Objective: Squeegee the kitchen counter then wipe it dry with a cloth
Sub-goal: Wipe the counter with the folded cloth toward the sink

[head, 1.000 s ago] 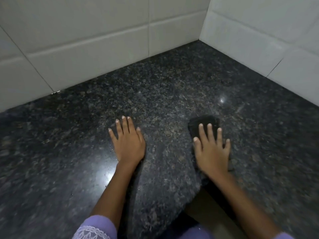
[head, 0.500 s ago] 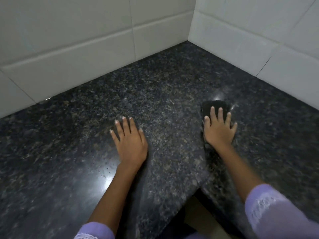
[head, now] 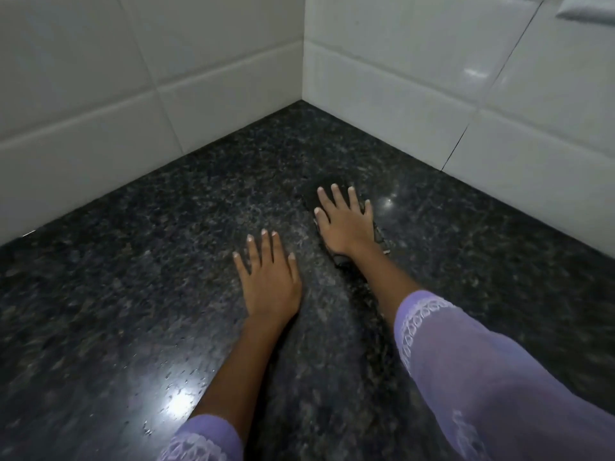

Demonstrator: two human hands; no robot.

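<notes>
Dark cloth (mostly hidden) under right hand.

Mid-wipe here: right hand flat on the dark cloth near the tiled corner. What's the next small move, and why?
Probably slide the right hand, pressing the dark cloth flat, further toward the corner of the white tiled walls. The strip of speckled black granite counter between cloth and corner looks unwiped. The left hand lies flat as a brace. Droplets glisten near the left forearm; do those later.

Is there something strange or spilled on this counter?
Nothing is damaged or askew. Small water droplets lie on the counter near the left arm. The right hand presses a dark cloth flat.
</notes>
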